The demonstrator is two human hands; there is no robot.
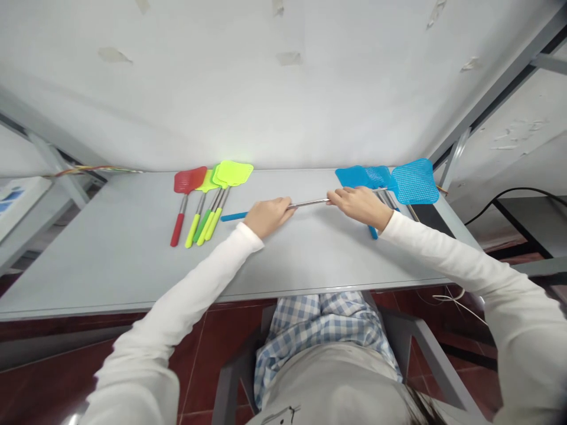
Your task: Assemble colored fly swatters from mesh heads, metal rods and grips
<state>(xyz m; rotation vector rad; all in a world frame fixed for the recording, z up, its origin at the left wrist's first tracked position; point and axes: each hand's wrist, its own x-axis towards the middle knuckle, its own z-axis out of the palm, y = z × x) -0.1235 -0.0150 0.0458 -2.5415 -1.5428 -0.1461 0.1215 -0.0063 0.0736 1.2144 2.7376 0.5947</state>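
Note:
A blue fly swatter (415, 182) lies crosswise between my two hands, its mesh head out to the right and its metal rod extended. My left hand (269, 216) is closed around the rod just beside the blue grip, which pokes out to the left. Farther along, my right hand (359, 205) grips the same rod nearer the head. Behind and partly under that hand are other blue fly swatters (351, 177), with their rods and grips mostly hidden. To the left lie a red fly swatter (189, 180) and several yellow-green and green fly swatters (234, 172), grips toward me.
The grey table (128, 254) meets a white wall (212, 106) at its back. Metal frame posts (456, 156) stand at both sides. A dark flat object (429, 219) rests at the table's right end. Colored wires (95, 169) run along the back left.

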